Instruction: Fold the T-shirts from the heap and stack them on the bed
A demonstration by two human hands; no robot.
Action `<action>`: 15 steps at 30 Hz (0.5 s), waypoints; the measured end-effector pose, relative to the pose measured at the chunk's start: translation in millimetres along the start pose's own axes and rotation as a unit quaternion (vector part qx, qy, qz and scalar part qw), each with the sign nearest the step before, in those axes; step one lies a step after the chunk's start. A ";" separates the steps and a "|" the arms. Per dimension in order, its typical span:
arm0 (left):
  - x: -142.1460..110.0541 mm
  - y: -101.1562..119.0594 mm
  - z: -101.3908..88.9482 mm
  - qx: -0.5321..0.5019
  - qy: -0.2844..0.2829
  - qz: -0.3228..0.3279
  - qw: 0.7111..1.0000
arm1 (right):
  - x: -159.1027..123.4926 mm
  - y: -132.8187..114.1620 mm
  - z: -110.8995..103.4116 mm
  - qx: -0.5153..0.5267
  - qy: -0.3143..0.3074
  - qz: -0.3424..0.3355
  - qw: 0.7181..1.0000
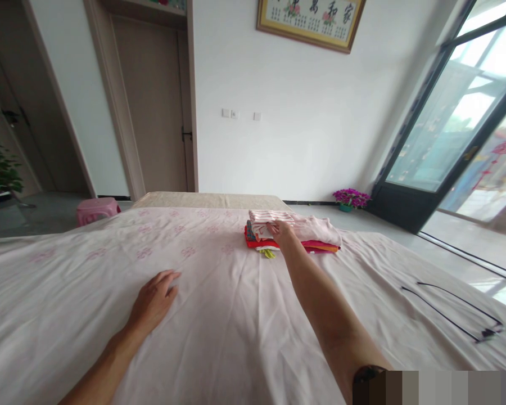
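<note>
A stack of folded clothes (316,232) lies on the far part of a pale pink bedsheet (219,315); a light pink garment is on top, with red and striped pieces under it. My right hand (281,230) reaches out to the stack's near left side and rests on the top striped fold, fingers curled onto the cloth. My left hand (154,301) lies flat on the sheet nearer to me, fingers apart, holding nothing.
A black cable (451,315) lies on the sheet at the right. Beyond the bed are a pink stool (96,209), a closed door (156,101), a pot of purple flowers (351,198) and a glass sliding door (459,124).
</note>
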State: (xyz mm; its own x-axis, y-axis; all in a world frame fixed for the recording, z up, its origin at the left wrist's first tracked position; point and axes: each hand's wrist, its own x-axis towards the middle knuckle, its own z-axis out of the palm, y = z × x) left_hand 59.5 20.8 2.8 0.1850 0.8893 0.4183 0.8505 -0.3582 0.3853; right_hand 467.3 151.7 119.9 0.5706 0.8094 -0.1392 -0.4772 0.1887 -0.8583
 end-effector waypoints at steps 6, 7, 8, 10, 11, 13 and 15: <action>0.3 -2.6 1.8 -0.002 -0.001 0.003 1.000 | -15.5 6.7 -4.8 0.005 0.073 0.033 0.997; 0.4 -3.1 2.2 0.000 -0.002 0.004 1.000 | -19.2 8.2 -7.8 0.001 0.083 0.037 0.996; 0.4 -3.5 2.5 0.001 -0.003 0.005 1.000 | -23.2 10.0 -11.6 -0.004 0.093 0.042 0.995; 0.4 -4.0 3.0 0.001 -0.002 0.008 1.000 | -31.7 15.0 -21.4 -0.013 0.113 0.055 0.992; 0.3 -4.0 3.1 0.000 -0.001 0.010 1.000 | -36.0 18.2 -26.8 -0.017 0.121 0.064 0.990; 0.0 -3.7 3.1 0.000 0.000 0.012 1.000 | -44.0 24.9 -37.4 -0.024 0.131 0.087 0.987; -0.3 -3.1 2.9 0.002 -0.001 0.011 1.000 | -50.2 31.1 -45.7 -0.029 0.135 0.112 0.984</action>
State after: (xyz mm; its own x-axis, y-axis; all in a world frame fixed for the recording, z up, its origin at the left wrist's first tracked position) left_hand 58.3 22.6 -0.9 0.2036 0.8819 0.4251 0.8487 -0.3755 0.3724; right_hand 454.4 91.5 77.7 0.6164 0.6480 -0.4473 -0.5764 -0.0157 -0.8170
